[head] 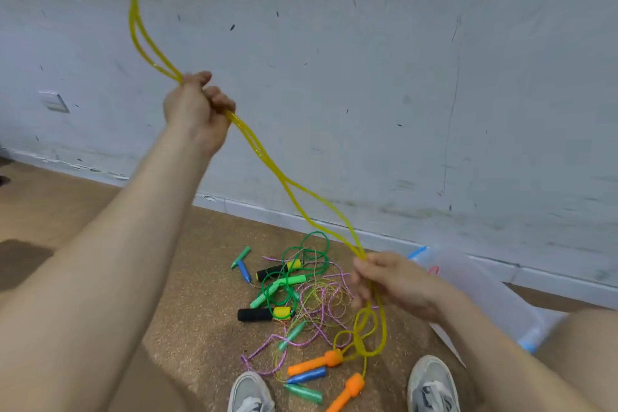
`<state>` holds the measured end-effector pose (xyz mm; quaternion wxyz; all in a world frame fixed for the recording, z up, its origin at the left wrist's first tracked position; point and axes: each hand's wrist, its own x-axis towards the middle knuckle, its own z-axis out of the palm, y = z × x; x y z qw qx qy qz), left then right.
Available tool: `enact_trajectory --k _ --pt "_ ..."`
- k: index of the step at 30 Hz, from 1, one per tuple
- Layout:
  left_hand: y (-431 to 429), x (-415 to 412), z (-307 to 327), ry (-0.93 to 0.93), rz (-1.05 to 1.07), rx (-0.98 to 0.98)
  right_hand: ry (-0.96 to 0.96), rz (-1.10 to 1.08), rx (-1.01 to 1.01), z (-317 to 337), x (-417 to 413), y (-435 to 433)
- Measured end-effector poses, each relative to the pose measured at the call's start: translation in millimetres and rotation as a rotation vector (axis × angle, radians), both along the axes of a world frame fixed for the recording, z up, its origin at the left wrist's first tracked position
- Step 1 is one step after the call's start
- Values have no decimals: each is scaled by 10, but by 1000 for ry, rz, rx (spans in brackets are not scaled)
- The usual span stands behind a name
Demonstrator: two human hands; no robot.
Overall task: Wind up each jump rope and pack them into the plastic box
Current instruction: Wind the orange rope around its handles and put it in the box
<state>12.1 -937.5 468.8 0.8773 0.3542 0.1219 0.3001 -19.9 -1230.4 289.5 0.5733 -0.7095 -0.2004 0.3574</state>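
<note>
The doubled yellow jump rope [283, 178] is held on a slant: gripped in the raised left hand [195, 110], pinched by the lower right hand [393, 281], nearest the plastic box [475, 281].

Doubled yellow rope [284, 179] slants through air, orange handles [314, 363] at floor. Tangled ropes [301, 294] beside them; clear box [485, 284] right, by wall.

I read both forearms as bare from wrist to elbow, behind the left hand [197, 110] and the right hand [398, 281]. Below the right hand I log two low lace-up shoes, left shoe [250, 391] and right shoe [433, 385]: pale grey uppers, white laces. Bare knees flank them.
</note>
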Motion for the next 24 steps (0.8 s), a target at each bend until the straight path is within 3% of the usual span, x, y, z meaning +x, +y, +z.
enact_trajectory --k 2,5,7,9,13,18,21,24 --pt "93 1 -320 249 -89 167 124 -134 174 336 48 64" --pt "-232 -204 -976 548 -420 410 286 -305 460 807 168 315" --pt "-650 -455 -1287 461 -778 431 398 -368 571 1022 268 474" --pt "-1027 -685 -1473 316 -956 486 559 -420 651 1132 384 593" --pt "-1374 -999 -1717 281 -824 781 695 -559 700 1146 663 714" --pt "-1223 -1211 -2110 588 -942 1108 584 -714 758 1200 1039 640" --pt "-1244 -1157 -1856 530 -789 994 454 -694 664 1219 1185 537" --pt "-1313 -993 -1283 341 -576 658 252 -363 298 1086 992 474"
